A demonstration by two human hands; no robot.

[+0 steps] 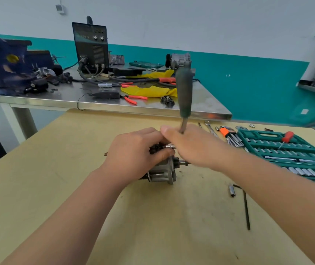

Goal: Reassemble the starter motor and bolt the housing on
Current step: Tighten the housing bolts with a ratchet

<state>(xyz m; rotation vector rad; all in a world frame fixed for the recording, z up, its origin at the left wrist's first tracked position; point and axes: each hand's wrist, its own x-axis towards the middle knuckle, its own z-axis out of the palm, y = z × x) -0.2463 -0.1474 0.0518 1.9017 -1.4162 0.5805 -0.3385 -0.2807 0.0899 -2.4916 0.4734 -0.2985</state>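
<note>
Blurred tool (184, 92), perhaps a ratchet, ends hidden under right hand (191, 147).

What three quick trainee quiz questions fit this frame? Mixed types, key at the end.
1. True or false: the left hand grips the starter motor.
2. Which hand holds the green-handled tool? A) left B) right C) neither
3. Fill the blank: on the table, the loose socket lies beside a black ___.

Key: 1 true; 2 B, the right hand; 3 hex key.
</note>
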